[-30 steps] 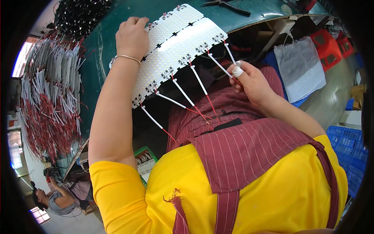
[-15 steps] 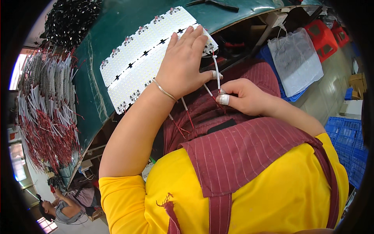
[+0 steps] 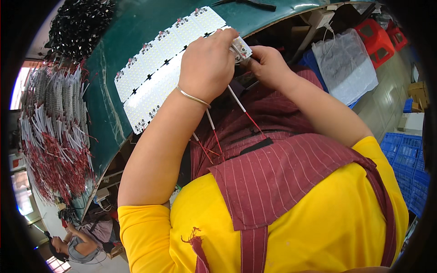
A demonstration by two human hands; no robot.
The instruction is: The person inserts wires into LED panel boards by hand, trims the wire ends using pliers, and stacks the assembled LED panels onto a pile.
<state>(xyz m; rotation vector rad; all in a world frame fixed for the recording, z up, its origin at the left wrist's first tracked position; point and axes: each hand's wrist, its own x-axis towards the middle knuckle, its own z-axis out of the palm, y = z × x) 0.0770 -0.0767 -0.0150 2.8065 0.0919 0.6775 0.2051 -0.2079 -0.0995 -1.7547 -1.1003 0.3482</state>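
Observation:
A panel of joined white LED boards (image 3: 157, 86) lies on the green table, its near right end overhanging the edge. My left hand (image 3: 207, 66) is closed over that end, fingers bent along the top and thumb hidden. At the panel's right corner, my right hand (image 3: 269, 67) is closed, its fingertips tucked at or under the board edge. What they pinch is hidden. White-sleeved wires with bare-looking red ends hang from the near edge; one wire (image 3: 236, 98) drops over my lap below my left hand.
Bundles of white and red wires (image 3: 54, 136) hang at the left, below a heap of black parts (image 3: 82, 27). Pliers (image 3: 250, 4) lie at the far table edge. Right: red stools (image 3: 375, 41), a plastic-covered blue crate (image 3: 346, 66), blue baskets (image 3: 405, 168). Another person (image 3: 82, 245) sits lower left.
My right hand has moved up and away from the hanging wire to the panel's right corner. My left hand's spread fingers have curled over the panel's end.

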